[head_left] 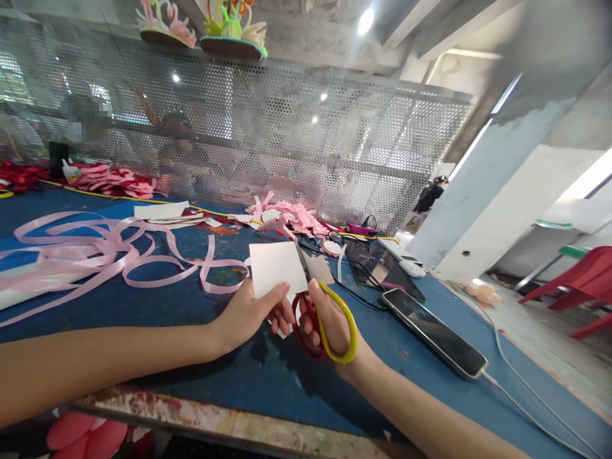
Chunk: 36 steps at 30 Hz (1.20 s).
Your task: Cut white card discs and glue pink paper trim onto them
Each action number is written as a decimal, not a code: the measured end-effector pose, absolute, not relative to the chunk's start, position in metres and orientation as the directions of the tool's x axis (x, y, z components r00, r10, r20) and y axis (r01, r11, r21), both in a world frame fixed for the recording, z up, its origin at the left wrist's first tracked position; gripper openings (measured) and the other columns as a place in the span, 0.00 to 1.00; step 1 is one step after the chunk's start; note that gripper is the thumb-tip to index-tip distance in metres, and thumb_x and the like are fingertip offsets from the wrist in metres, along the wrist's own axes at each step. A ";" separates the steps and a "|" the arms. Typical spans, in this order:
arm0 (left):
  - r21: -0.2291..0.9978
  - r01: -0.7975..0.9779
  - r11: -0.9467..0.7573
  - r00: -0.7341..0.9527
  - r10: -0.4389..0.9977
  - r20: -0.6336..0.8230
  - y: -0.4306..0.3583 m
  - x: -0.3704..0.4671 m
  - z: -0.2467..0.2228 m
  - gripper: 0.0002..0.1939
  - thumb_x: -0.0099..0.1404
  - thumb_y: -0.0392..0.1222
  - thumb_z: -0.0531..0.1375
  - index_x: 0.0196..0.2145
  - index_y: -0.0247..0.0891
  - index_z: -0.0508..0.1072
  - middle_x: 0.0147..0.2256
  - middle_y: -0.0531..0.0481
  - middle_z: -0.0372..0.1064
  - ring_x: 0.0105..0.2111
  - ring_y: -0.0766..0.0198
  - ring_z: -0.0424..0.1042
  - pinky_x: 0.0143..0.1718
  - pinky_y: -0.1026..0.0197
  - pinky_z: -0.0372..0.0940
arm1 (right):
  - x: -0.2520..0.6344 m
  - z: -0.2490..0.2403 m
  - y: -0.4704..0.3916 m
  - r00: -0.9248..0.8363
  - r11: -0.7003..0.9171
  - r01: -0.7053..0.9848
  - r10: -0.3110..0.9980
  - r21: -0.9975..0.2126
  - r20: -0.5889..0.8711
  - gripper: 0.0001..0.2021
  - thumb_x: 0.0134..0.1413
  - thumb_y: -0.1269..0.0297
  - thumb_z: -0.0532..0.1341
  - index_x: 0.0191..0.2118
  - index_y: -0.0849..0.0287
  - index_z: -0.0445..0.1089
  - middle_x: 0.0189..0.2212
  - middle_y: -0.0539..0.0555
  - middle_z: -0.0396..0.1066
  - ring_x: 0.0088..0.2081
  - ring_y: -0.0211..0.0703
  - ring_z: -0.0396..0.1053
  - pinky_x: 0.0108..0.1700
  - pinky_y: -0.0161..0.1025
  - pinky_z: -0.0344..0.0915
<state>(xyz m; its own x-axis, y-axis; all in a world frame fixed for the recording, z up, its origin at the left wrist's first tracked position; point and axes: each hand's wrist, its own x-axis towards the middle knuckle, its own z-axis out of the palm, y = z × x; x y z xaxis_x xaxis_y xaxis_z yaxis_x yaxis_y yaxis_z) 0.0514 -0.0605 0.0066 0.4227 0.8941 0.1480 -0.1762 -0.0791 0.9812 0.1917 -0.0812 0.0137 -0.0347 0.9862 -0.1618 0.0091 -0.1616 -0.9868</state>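
Observation:
A white square of paper (277, 269) is pinched in my left hand (258, 309), with the thumb over its lower part. Scissors (351, 331) with one yellow and one red handle are in my right hand (329, 319), its thumb and fingers at the loops. Their blades lie at the paper's right edge, pointing up and away from me. Just right of the blades is a greyish piece of paper (321, 270). Part of another white scrap shows below my hands. Loose pink ribbon (162, 271) curls over the blue table to the left.
The blue table (201, 370) carries a phone (437, 335) with a cable at right, a dark tablet (377, 264), and white card pieces (165, 211). Pink ribbon pieces (299, 217) lie at the back before a perforated metal screen (268, 127). A red chair (578, 277) stands right.

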 end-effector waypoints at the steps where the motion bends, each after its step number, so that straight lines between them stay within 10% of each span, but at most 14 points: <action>1: 0.981 -0.177 -0.079 0.425 0.893 0.149 -0.060 0.051 0.006 0.23 0.60 0.53 0.56 0.18 0.30 0.69 0.17 0.48 0.67 0.16 0.69 0.68 0.18 0.69 0.61 | 0.192 0.013 -0.081 -0.038 -0.163 0.003 0.986 -0.987 -0.163 0.28 0.44 0.36 0.54 0.17 0.59 0.58 0.08 0.44 0.55 0.08 0.27 0.49 0.11 0.27 0.44; 14: 0.990 -0.133 -0.040 0.498 0.861 0.102 -0.066 0.053 0.008 0.22 0.59 0.52 0.56 0.18 0.29 0.69 0.17 0.47 0.67 0.14 0.69 0.67 0.15 0.69 0.59 | 0.204 0.011 -0.075 -0.270 -0.173 -0.239 0.957 -0.955 -0.106 0.22 0.46 0.43 0.59 0.21 0.58 0.60 0.11 0.45 0.55 0.15 0.32 0.51 0.20 0.33 0.48; 28: 0.993 -0.071 -0.097 0.439 0.891 0.119 -0.058 0.047 0.016 0.21 0.58 0.50 0.56 0.17 0.31 0.68 0.15 0.49 0.66 0.14 0.70 0.66 0.15 0.69 0.58 | 0.207 0.014 -0.063 -0.031 -0.015 -0.177 0.999 -0.984 -0.010 0.26 0.44 0.37 0.57 0.19 0.57 0.56 0.08 0.42 0.50 0.11 0.30 0.49 0.14 0.31 0.45; 32: 0.981 0.079 -0.176 0.371 0.919 0.135 -0.021 0.032 0.022 0.16 0.55 0.46 0.60 0.18 0.32 0.68 0.15 0.52 0.66 0.13 0.71 0.63 0.16 0.69 0.59 | 0.236 0.035 -0.052 -0.062 0.205 0.196 0.978 -0.959 0.197 0.20 0.46 0.45 0.59 0.21 0.57 0.58 0.15 0.47 0.59 0.19 0.37 0.61 0.22 0.34 0.56; 36: 0.935 0.310 -0.174 0.363 0.930 0.053 0.016 0.017 0.013 0.14 0.54 0.44 0.61 0.18 0.33 0.66 0.14 0.53 0.64 0.13 0.72 0.61 0.16 0.68 0.57 | 0.270 0.049 -0.039 -0.165 0.414 0.814 0.837 -0.407 0.521 0.15 0.41 0.54 0.64 0.30 0.58 0.62 0.29 0.54 0.66 0.31 0.45 0.64 0.34 0.42 0.61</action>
<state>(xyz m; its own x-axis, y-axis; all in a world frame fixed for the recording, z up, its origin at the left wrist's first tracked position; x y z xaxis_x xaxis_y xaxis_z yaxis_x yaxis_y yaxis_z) 0.0175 0.0157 0.0134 0.3629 0.9303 0.0533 0.3096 -0.1743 0.9347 0.2699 -0.0394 0.0491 -0.1650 0.8373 0.5212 0.8145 0.4137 -0.4068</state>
